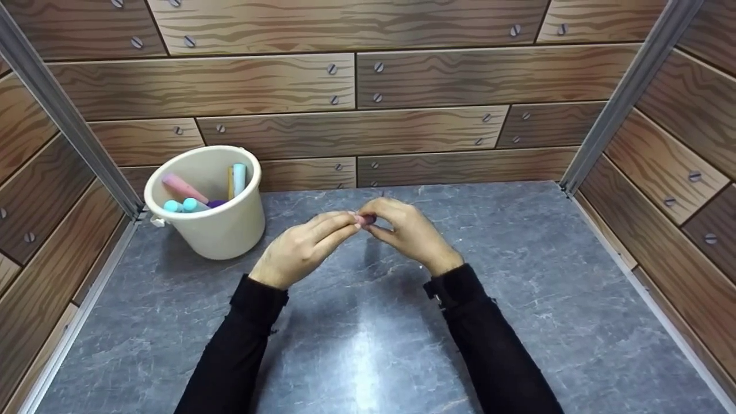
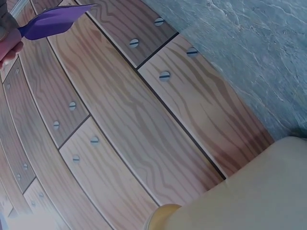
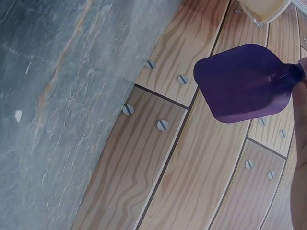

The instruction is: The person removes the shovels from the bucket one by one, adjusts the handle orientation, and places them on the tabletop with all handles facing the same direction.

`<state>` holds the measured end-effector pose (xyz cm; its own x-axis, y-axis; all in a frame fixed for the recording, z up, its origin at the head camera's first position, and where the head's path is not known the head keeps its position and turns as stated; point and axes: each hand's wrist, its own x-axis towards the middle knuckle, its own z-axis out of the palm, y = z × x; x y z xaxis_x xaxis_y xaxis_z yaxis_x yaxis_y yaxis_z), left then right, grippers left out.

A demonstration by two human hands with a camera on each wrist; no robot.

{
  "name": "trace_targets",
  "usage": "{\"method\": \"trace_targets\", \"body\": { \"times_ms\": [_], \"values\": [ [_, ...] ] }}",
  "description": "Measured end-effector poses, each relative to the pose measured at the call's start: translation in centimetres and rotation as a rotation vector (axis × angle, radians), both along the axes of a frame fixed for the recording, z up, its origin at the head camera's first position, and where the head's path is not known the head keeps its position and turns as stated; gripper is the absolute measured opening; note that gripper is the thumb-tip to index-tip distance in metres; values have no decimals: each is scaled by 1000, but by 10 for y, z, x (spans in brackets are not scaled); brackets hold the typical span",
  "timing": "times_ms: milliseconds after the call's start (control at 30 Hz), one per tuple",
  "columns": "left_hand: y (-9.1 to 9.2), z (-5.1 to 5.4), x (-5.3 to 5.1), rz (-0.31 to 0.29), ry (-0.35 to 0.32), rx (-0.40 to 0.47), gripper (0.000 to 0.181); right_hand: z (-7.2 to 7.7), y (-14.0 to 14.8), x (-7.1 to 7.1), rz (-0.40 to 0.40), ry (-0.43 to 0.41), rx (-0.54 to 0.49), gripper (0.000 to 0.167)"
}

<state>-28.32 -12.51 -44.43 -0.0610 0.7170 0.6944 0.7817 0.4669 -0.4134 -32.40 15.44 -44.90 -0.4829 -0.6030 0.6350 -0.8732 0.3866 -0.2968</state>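
A toy shovel with a purple blade (image 3: 244, 84) and a pink handle (image 2: 8, 45) is between the two hands, above the table. In the head view, my left hand (image 1: 307, 244) pinches its pink end with the fingertips. My right hand (image 1: 411, 233) grips it where handle and blade meet, thumb and forefinger around it. Most of the handle is hidden by fingers. The blade is seen broad face on in the right wrist view and nearly edge on in the left wrist view.
A cream bucket (image 1: 221, 233) stands at the back left of the grey marbled table (image 1: 517, 276), holding several pieces with pink, light blue, yellow and purple parts. Wood-patterned walls (image 1: 276, 86) enclose the back and both sides, with metal posts at the corners.
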Motion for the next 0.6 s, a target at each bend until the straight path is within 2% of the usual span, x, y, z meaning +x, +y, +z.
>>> {"method": "trace_targets", "body": {
  "times_ms": [333,467,600],
  "values": [
    [2,1,3,45,11,-8,53,-3,7,2,-54,149,62,27],
    [5,1,3,49,-26,-3,54,-3,12,3,-84,183,91,29],
    [8,0,2,49,-94,24,59,-3,17,2,-104,206,111,30]
  ]
}}
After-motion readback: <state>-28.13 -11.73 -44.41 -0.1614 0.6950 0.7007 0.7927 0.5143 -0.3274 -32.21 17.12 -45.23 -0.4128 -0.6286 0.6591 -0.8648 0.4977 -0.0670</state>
